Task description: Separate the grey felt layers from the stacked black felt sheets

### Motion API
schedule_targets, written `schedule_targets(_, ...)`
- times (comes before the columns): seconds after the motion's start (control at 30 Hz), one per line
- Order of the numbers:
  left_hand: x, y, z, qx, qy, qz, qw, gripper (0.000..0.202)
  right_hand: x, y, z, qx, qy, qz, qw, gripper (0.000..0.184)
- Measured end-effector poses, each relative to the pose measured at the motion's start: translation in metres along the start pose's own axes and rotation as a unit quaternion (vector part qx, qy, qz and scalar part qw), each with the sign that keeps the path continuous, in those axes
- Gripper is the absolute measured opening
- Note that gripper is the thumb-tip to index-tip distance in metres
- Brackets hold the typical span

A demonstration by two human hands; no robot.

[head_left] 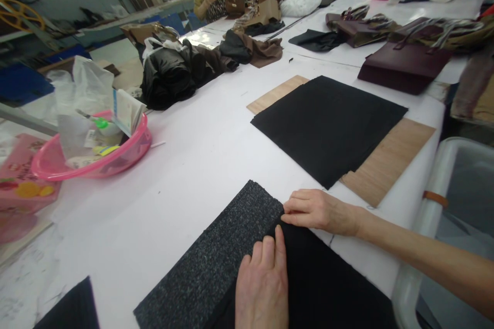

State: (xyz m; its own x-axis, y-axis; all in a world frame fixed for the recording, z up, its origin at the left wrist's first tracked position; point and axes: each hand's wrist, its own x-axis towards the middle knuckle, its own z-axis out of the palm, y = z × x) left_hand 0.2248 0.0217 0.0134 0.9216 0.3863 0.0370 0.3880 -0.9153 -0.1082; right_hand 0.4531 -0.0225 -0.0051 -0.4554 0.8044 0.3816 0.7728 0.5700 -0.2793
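Single head-worn view, looking forward and down along the white table (193, 164). Both hands sit close beneath the lens at bottom centre. The far workbench recedes beyond them.

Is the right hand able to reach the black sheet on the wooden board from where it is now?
Probably yes. The right hand rests at the grey felt's edge, and only bare white table lies between it and the black sheet on the wooden board.
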Motion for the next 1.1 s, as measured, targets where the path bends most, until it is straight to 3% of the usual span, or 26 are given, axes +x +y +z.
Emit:
schedule_targets(0.43, 0.004, 0.0027, -0.0038, -0.001, -0.035, -0.017, 0.999, 0.065, -0.0025, -0.0036, 0.0047, -0.086, -0.008, -0.022, 0.996, 0.02)
schedule_targets(0.73, 0.0073, 0.0071, -0.0024, -0.004, -0.021, -0.032, 0.999, 0.062, -0.0057, 0.0028, -0.0018, 0.07, 0.019, 0.055, 0.996, 0.022)
schedule_targets(1.1, 0.0084, 0.006, -0.0035, -0.006, -0.03, -0.031, 0.999, 0.062, -0.0052, 0.0017, -0.0022, 0.03, 0.0, 0.041, 0.999, 0.023)
